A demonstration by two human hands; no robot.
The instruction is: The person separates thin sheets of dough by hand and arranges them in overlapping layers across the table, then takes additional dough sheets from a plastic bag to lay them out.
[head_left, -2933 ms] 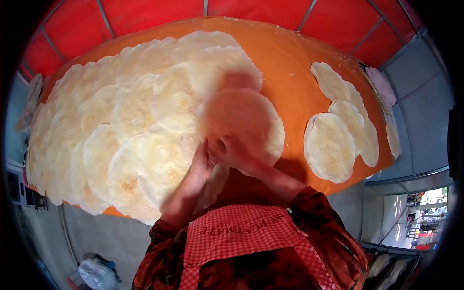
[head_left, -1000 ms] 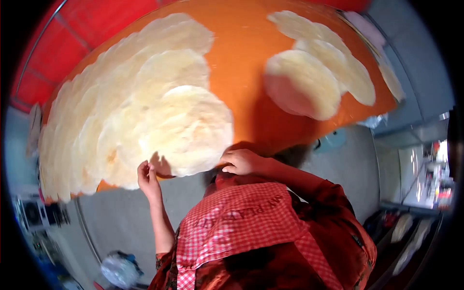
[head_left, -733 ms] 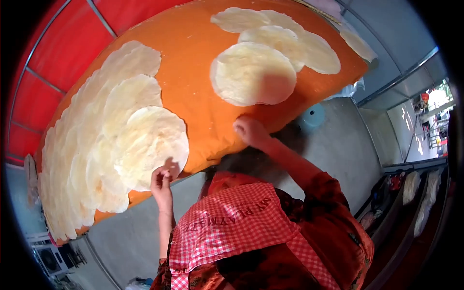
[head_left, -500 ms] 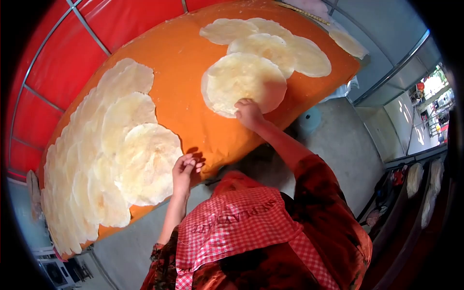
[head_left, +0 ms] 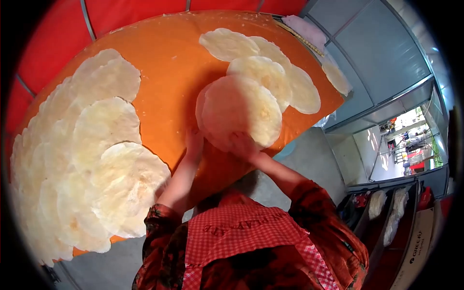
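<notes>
Thin round flatbreads lie on an orange-covered table (head_left: 166, 77). Nearest me, a pale flatbread (head_left: 263, 104) lies on another one whose left rim shows; shadow covers its left half. My right hand (head_left: 243, 145) is at its near edge, fingers curled and closed on the rim. My left hand (head_left: 194, 142) is just left of the same flatbread, over the orange cover. Its fingers point away from me, stretched out, with nothing seen in them. To the left, many overlapping flatbreads (head_left: 111, 123) form a broad layer, and my left forearm passes beside the nearest one (head_left: 130, 188).
Several more flatbreads (head_left: 263, 75) overlap behind the one at my right hand. A single flatbread (head_left: 337, 77) lies at the table's far right edge, near a pinkish cloth (head_left: 307, 31). Red sheeting (head_left: 137, 14) hangs behind. Boxes and bags (head_left: 377, 203) stand on the right.
My left hand has moved right and away from me, from beside the left-hand layer to the near flatbread, its fingers straightening. My right hand remains at that flatbread's edge. The view has shifted.
</notes>
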